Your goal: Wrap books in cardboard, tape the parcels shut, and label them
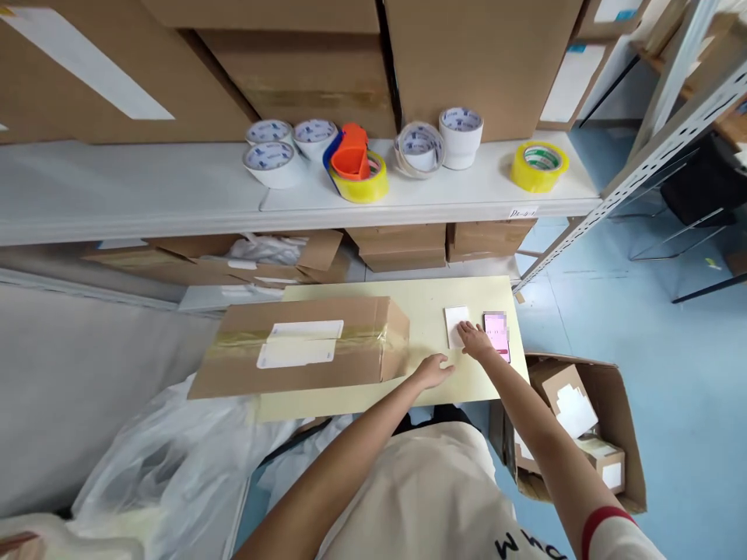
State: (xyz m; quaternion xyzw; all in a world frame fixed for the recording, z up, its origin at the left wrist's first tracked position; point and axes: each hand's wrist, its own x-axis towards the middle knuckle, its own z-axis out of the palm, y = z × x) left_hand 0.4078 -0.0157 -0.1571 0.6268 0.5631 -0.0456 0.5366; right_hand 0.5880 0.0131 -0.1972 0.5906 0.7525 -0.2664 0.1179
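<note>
My right hand (pixel 475 340) rests on the lower part of a small white card or stack of paper (pixel 455 317), its fingers stretched out over it. Just right of that hand lies a phone (pixel 496 330) with a pink lit screen. My left hand (pixel 433 371) hovers by the near part of the pale yellow table (pixel 402 397), fingers apart and nothing in them. To its left, a long cardboard box (pixel 303 377) lies sealed with clear tape, a torn-looking white label (pixel 300 344) on top.
Tape rolls line the shelf (pixel 175 187) ahead: white ones (pixel 274 165), a yellow one (pixel 540 167), and an orange tape dispenser (pixel 351 154). An open carton (pixel 633 443) holding smaller boxes stands right on the floor. Clear plastic bags (pixel 175 459) lie left. A metal post (pixel 618 183) rises at right.
</note>
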